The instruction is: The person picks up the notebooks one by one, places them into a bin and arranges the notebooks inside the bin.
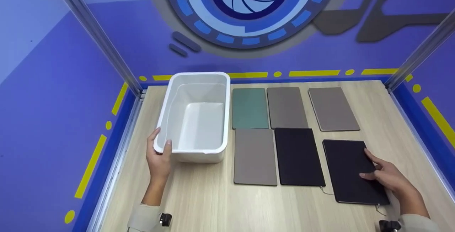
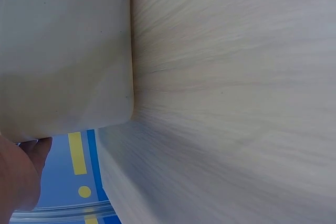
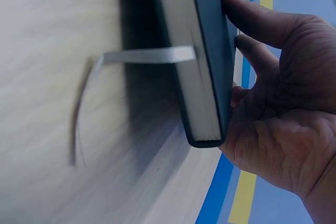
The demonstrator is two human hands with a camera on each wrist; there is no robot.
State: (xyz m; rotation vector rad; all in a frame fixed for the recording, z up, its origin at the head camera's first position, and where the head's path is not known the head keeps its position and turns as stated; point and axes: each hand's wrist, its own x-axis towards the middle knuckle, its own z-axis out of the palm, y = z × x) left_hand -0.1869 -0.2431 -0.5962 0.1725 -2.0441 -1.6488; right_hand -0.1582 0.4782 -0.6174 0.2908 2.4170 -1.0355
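Lower right: right hand [image 1: 389,177] grips black notebook [image 1: 350,177] by edge, best held level — left of centre: left hand [image 1: 159,161] pinches white bin [image 1: 193,151] by rim.

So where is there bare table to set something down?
Bare table lies in front of the white bin, between the left hand and front gray notebook, and right of the rightmost gray notebook. It's crowded around the green notebook.

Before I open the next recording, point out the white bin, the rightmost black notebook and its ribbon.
White bin [image 1: 202,127]: head view, on its inside floor.
Rightmost black notebook [image 1: 347,171]: head view, on its upward-facing cover.
Ribbon [image 3: 144,55]: right wrist view, on the stretch beside the pages.
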